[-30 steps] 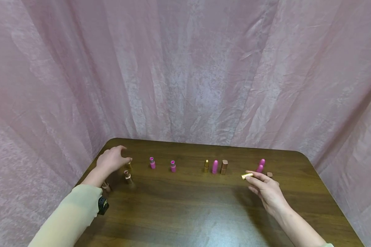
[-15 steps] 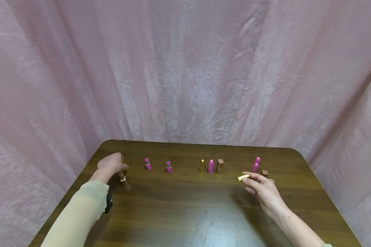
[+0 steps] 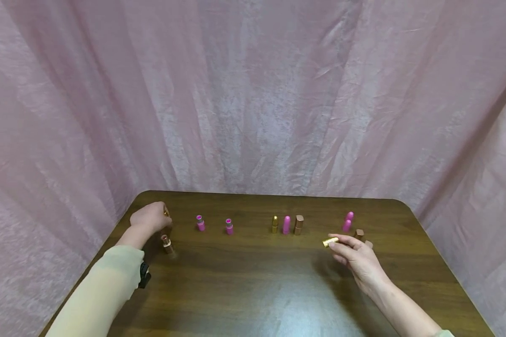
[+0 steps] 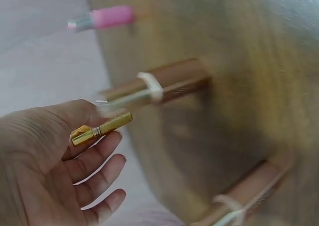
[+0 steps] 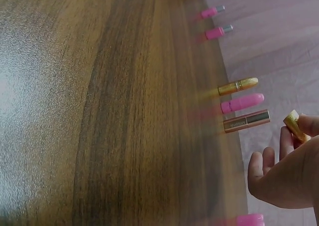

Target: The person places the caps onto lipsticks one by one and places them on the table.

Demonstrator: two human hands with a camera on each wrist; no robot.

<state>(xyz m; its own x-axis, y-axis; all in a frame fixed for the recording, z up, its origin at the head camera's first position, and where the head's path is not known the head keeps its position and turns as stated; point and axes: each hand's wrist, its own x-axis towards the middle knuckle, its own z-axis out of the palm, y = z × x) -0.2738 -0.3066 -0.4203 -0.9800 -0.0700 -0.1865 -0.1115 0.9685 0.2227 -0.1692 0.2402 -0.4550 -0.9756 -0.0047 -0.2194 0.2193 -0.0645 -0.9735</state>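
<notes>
My left hand [image 3: 149, 218] pinches a gold lipstick tube [image 4: 104, 128] between thumb and index finger, its other fingers loosely bent. Just in front of that hand stands an open rose-brown lipstick [image 3: 167, 244] with a pale collar. A second rose-brown lipstick [image 4: 239, 198] shows lower in the left wrist view. On the right, my right hand [image 3: 359, 258] holds a small gold lipstick cap [image 3: 330, 242] above the table, between thumb and fingertips. The cap [image 5: 297, 127] points away from the palm in the right wrist view.
Two uncapped pink lipsticks [image 3: 200, 223] stand left of centre. Near the middle are a gold lipstick [image 3: 275, 224], a pink lipstick [image 3: 286, 225] and a rose-brown lipstick [image 3: 298, 225], all closed. Pink caps [image 3: 347, 225] and brown caps [image 3: 359, 233] stand beyond my right hand.
My left hand has closed on the gold lipstick tube and raised it slightly. My right hand still holds the gold cap in nearly the same place. The head view has shifted a little.
</notes>
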